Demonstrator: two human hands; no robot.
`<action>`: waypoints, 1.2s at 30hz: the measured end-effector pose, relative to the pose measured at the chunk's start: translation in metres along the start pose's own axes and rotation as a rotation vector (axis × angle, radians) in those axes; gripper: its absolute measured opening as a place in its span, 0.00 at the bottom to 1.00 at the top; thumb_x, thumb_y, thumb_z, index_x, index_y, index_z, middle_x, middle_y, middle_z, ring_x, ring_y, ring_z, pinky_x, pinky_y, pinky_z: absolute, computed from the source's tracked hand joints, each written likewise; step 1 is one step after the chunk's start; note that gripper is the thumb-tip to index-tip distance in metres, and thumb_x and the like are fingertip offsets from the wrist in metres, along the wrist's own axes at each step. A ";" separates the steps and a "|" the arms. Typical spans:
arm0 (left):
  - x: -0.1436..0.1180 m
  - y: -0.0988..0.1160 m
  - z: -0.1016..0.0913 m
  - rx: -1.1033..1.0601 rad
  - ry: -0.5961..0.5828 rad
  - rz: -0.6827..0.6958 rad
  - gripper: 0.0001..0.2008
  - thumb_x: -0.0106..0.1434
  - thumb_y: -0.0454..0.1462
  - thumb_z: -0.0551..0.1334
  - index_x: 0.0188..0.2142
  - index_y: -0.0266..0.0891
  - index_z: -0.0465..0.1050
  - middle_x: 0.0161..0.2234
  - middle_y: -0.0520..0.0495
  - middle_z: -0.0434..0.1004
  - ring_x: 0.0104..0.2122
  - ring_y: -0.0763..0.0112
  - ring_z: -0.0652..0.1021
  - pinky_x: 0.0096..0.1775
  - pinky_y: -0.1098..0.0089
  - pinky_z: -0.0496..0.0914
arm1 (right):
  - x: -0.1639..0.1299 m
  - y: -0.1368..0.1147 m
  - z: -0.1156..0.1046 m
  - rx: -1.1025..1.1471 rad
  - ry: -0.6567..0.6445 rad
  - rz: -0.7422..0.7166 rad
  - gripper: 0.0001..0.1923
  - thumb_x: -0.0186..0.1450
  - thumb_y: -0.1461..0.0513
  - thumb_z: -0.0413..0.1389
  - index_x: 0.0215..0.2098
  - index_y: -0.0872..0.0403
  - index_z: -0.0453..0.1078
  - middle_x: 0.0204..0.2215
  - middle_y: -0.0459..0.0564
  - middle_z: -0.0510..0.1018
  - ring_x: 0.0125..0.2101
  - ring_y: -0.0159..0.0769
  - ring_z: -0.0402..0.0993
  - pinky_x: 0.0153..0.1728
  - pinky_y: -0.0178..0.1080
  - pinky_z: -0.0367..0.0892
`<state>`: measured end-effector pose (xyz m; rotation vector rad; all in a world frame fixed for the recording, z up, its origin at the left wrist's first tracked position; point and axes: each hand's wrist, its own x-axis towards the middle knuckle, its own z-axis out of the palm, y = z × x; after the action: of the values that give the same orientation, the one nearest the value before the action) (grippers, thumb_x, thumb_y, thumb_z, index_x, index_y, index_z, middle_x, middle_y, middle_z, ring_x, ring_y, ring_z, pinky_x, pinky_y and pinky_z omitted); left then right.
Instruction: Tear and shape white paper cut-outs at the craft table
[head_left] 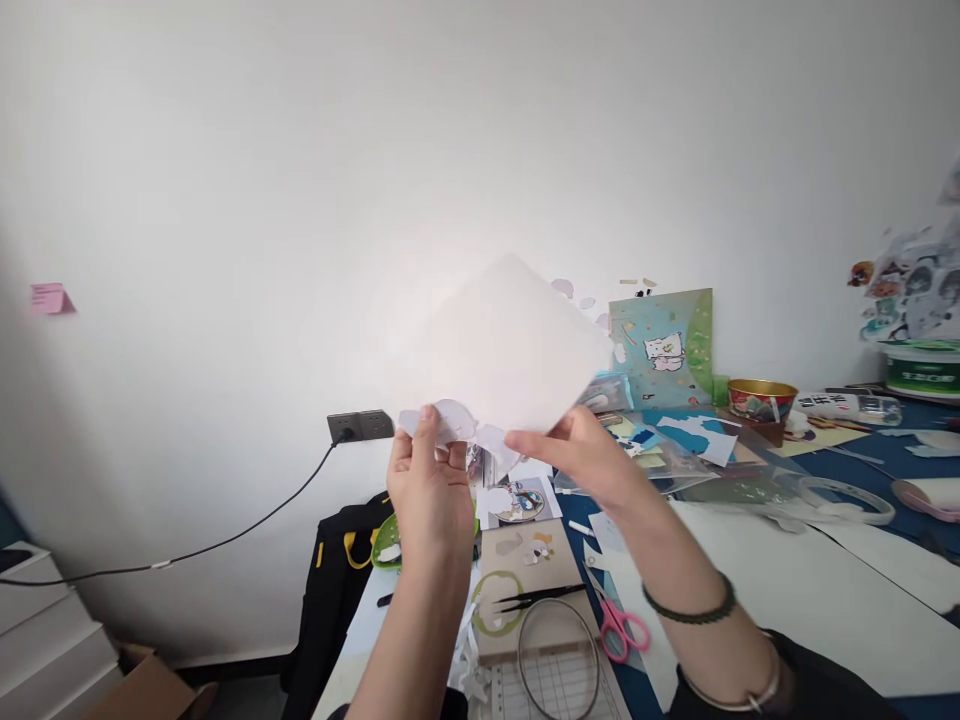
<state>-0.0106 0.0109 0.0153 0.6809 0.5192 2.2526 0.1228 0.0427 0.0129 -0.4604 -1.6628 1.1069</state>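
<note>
at centre frame, the left hand (431,488) pinches a thin, rounded lilac cutout (454,420); the right hand (583,447), fingers partly hidden, pinches a pale curvy piece (493,443) along the smooth, tilted white sheet (510,340). uneven pulling could crease them. lower centre: round metal hoop (598,660), pink-handled scissors (612,610).

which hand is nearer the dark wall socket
Left. In view, the left hand is just right of the dark wall socket; the right hand is farther right.
</note>
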 end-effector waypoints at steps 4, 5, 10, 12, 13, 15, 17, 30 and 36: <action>-0.002 -0.002 0.001 0.142 -0.120 -0.079 0.10 0.49 0.33 0.71 0.28 0.36 0.71 0.27 0.53 0.75 0.27 0.78 0.76 0.30 0.78 0.70 | 0.010 0.020 0.014 0.221 0.191 -0.152 0.27 0.52 0.61 0.65 0.51 0.48 0.69 0.52 0.47 0.74 0.52 0.40 0.70 0.54 0.46 0.65; -0.002 -0.002 0.001 0.173 -0.138 -0.082 0.10 0.47 0.32 0.71 0.28 0.36 0.71 0.26 0.54 0.75 0.26 0.78 0.76 0.30 0.78 0.69 | 0.010 0.021 0.014 0.214 0.185 -0.148 0.28 0.52 0.61 0.65 0.51 0.48 0.69 0.52 0.47 0.74 0.52 0.40 0.70 0.55 0.46 0.64; -0.004 0.000 0.002 0.233 -0.159 -0.042 0.10 0.46 0.32 0.72 0.26 0.35 0.72 0.24 0.54 0.75 0.25 0.78 0.75 0.29 0.77 0.69 | 0.007 0.018 0.012 0.175 0.214 -0.116 0.27 0.50 0.62 0.67 0.48 0.51 0.71 0.47 0.49 0.78 0.48 0.43 0.73 0.51 0.48 0.68; -0.005 0.001 0.003 0.244 -0.179 -0.043 0.09 0.46 0.33 0.72 0.26 0.34 0.73 0.24 0.53 0.76 0.26 0.76 0.76 0.30 0.75 0.69 | 0.008 0.019 0.015 0.200 0.219 -0.103 0.24 0.49 0.61 0.67 0.45 0.53 0.72 0.41 0.50 0.80 0.41 0.44 0.76 0.43 0.47 0.72; -0.005 0.002 0.003 0.247 -0.187 -0.049 0.09 0.46 0.33 0.72 0.25 0.34 0.73 0.24 0.53 0.76 0.26 0.75 0.76 0.30 0.75 0.69 | 0.008 0.021 0.018 0.219 0.220 -0.096 0.22 0.49 0.60 0.67 0.43 0.54 0.73 0.38 0.50 0.80 0.36 0.42 0.77 0.38 0.46 0.73; -0.002 0.003 0.001 0.239 -0.189 -0.064 0.09 0.48 0.34 0.71 0.25 0.35 0.73 0.23 0.53 0.75 0.24 0.76 0.75 0.29 0.75 0.68 | 0.009 0.023 0.023 0.270 0.230 -0.085 0.19 0.50 0.60 0.67 0.40 0.54 0.73 0.33 0.49 0.80 0.31 0.39 0.76 0.33 0.43 0.73; 0.001 0.004 -0.001 0.232 -0.188 -0.081 0.09 0.50 0.36 0.71 0.23 0.34 0.72 0.21 0.54 0.73 0.22 0.78 0.73 0.27 0.75 0.67 | 0.010 0.025 0.026 0.335 0.214 -0.072 0.17 0.51 0.62 0.66 0.39 0.54 0.74 0.31 0.48 0.80 0.30 0.38 0.75 0.32 0.42 0.72; 0.003 0.002 -0.003 0.303 -0.300 -0.087 0.08 0.54 0.40 0.68 0.27 0.36 0.74 0.23 0.52 0.77 0.23 0.75 0.75 0.27 0.73 0.67 | 0.009 0.023 0.022 0.428 0.200 0.006 0.09 0.52 0.62 0.64 0.32 0.53 0.75 0.27 0.44 0.78 0.24 0.32 0.70 0.25 0.38 0.67; 0.004 0.002 -0.005 0.307 -0.311 -0.107 0.09 0.54 0.40 0.68 0.26 0.36 0.75 0.25 0.49 0.79 0.26 0.74 0.77 0.32 0.74 0.70 | 0.012 0.026 0.021 0.472 0.224 -0.006 0.17 0.52 0.60 0.65 0.41 0.52 0.74 0.39 0.48 0.79 0.36 0.37 0.75 0.34 0.39 0.71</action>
<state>-0.0169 0.0113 0.0143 1.1092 0.7332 1.9366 0.0934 0.0550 -0.0033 -0.2602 -1.1595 1.3419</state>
